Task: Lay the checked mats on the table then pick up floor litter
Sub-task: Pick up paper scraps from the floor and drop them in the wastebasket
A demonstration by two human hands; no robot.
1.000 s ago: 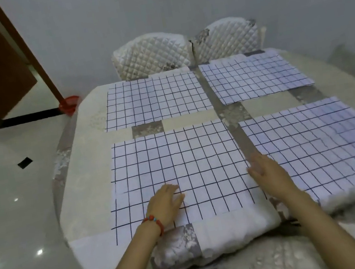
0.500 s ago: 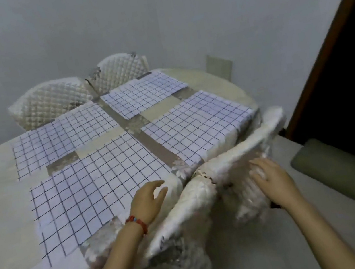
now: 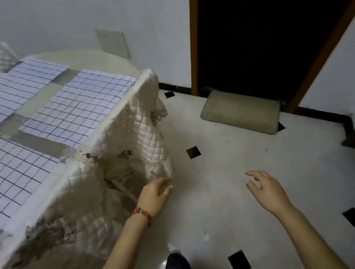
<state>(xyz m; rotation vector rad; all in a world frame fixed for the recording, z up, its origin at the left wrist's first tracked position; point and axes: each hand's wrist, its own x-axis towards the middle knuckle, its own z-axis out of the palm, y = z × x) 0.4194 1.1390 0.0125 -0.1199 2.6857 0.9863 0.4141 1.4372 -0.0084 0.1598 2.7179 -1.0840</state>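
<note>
The checked mats (image 3: 78, 108) are laid flat on the bench (image 3: 112, 58). Both hands, left hand (image 3: 155, 195) and right hand (image 3: 266, 186), are held relaxed, nothing grasped. No litter can be made out; the floor (image 3: 234, 160) should be scanned slowly first.

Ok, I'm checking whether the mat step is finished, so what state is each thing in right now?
checked mats: laid flat on the table, untouched
table: covered by a cloth
quilted chair: pushed in at the table edge
left hand: fingers loosely curled, holding nothing
right hand: fingers spread, holding nothing, over the floor
green cushion: lying on the floor by the dark doorway
</note>
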